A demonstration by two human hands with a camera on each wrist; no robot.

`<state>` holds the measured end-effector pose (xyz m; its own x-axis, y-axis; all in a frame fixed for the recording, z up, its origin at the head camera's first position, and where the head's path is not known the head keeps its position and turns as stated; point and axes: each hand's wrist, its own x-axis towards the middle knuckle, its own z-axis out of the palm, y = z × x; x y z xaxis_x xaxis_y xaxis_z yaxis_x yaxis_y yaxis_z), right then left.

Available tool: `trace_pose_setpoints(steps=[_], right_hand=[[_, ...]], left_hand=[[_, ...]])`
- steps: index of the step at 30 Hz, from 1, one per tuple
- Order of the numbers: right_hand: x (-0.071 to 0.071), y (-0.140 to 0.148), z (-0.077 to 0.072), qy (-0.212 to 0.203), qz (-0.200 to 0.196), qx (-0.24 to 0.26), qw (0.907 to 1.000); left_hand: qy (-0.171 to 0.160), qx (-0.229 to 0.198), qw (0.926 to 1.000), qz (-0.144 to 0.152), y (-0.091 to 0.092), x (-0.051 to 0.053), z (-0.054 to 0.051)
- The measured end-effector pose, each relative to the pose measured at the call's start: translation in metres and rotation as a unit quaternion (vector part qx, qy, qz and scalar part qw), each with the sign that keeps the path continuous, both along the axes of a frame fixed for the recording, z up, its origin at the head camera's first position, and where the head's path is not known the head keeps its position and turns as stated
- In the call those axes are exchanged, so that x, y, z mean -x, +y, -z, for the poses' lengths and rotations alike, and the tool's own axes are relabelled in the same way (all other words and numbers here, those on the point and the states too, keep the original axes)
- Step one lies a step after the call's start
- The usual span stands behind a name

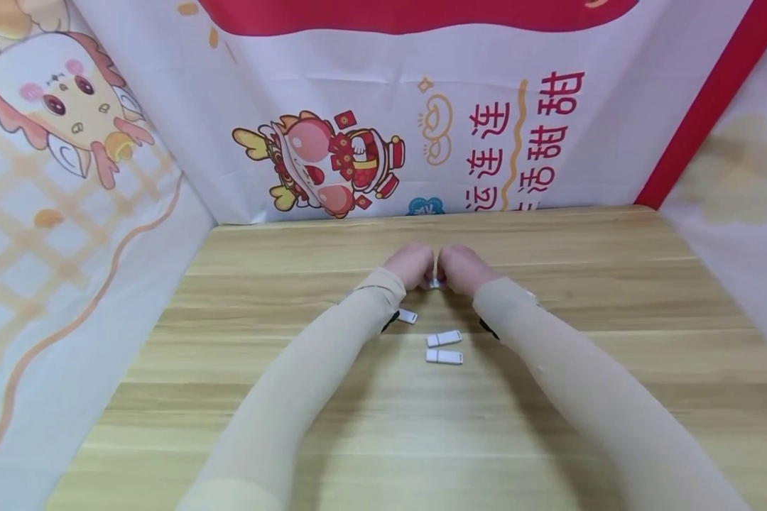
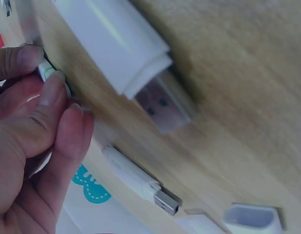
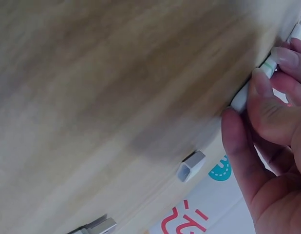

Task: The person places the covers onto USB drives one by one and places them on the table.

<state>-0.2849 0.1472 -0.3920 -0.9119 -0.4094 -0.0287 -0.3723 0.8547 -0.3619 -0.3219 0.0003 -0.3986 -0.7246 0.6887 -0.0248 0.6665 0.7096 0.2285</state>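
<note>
1. Step in hand (judged): joining or parting a small white piece [image 3: 240,100], probably a USB stick or its cap. Direction of the action cannot be told.

2. Location of the piece: between the two hands, low over the far part of the desk [image 1: 383,447]. It bears a green mark; the fingers hide much of its outline.

3. Next move (judged): hold both ends in one line, then apply a straight push or pull along the long axis. Avoid twisting; a skewed load could strain the connector.

4. Left hand [image 1: 412,264]: grasping one end of the piece, thumb against curled fingers.

5. Right hand [image 1: 463,268]: grasping the opposite end, thumb and index finger pinching it.

6. Pose: both arms reach forward and converge; the hands meet almost knuckle to knuckle. The left sleeve [image 1: 307,383] and right sleeve [image 1: 581,369] extend to the wrists.

7. Surrounding parts: the left wrist view shows a large-looking USB stick [image 2: 116,46] and a second stick [image 2: 133,173], both with bare connectors, plus a hollow cap [image 2: 253,219]. The right wrist view shows a small hollow sleeve-shaped part [image 3: 191,166], probably another cap, lying apart from the fingers.
</note>
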Motion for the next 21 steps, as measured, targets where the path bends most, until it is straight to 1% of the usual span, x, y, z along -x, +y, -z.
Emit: trace_pose_setpoints(steps=[4, 7, 9, 12, 17, 21], right_hand=[[0.003, 0.0, 0.001, 0.005, 0.013, 0.002, 0.9999], [0.005, 0.0, -0.001, 0.017, 0.009, 0.002, 0.9998], [0.007, 0.0, -0.003, 0.018, 0.002, 0.001, 0.9998], [0.007, 0.0, -0.003, 0.016, -0.006, -0.006, 0.9998], [0.006, 0.0, 0.0, 0.009, -0.01, -0.019, 0.9997], [0.004, -0.002, 0.003, -0.008, -0.009, -0.014, 0.9998]], left_hand=[[-0.017, 0.006, 0.9996, -0.021, 0.001, 0.0, -0.006], [-0.023, 0.003, 0.9991, -0.036, 0.001, 0.001, -0.01], [-0.024, 0.005, 0.9989, -0.04, 0.001, 0.002, -0.013], [-0.019, 0.007, 0.9993, -0.032, 0.002, 0.002, -0.012], [-0.011, 0.009, 0.9998, -0.012, 0.001, 0.001, -0.007], [-0.009, 0.008, 0.9999, -0.01, -0.001, 0.0, -0.002]])
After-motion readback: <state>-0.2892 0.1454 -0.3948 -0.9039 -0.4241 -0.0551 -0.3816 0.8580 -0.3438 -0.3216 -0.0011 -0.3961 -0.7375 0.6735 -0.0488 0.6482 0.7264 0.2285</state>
